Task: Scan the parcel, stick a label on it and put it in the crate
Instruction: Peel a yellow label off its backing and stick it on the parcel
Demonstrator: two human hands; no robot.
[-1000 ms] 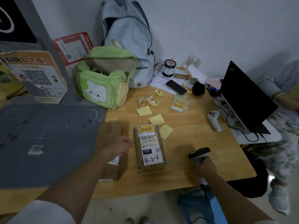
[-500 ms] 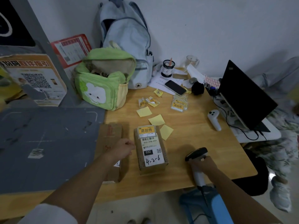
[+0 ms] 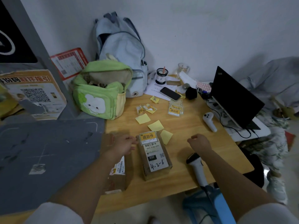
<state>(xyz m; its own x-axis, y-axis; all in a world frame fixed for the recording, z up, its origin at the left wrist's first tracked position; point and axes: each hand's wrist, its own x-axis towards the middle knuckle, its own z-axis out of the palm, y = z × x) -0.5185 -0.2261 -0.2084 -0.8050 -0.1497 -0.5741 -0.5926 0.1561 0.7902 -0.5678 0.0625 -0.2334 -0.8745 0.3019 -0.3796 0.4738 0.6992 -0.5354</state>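
The parcel [image 3: 153, 155], a brown box with a white shipping label and a yellow sticker at its far end, lies on the wooden table [image 3: 191, 135]. My left hand [image 3: 123, 144] is beside the parcel's far-left corner, fingers curled, tips touching its edge; a grip cannot be made out. My right hand [image 3: 199, 141] hovers to the right of the parcel, loosely closed and holding nothing. The white scanner [image 3: 195, 164] with a black head lies on the table near the front edge, under my right forearm. A stack of yellow labels [image 3: 174, 109] sits further back.
A second brown box [image 3: 117, 177] lies under my left forearm. Yellow sticky notes [image 3: 156, 126], a green bag [image 3: 100, 92], a backpack, a phone [image 3: 169, 93], a white controller [image 3: 209, 121] and a laptop [image 3: 234, 97] crowd the table. Something blue [image 3: 221, 206] sits below the front edge.
My right hand has let go of the scanner, left it on the table and moved up toward the far side. My left hand has slid from the second box to the parcel's corner.
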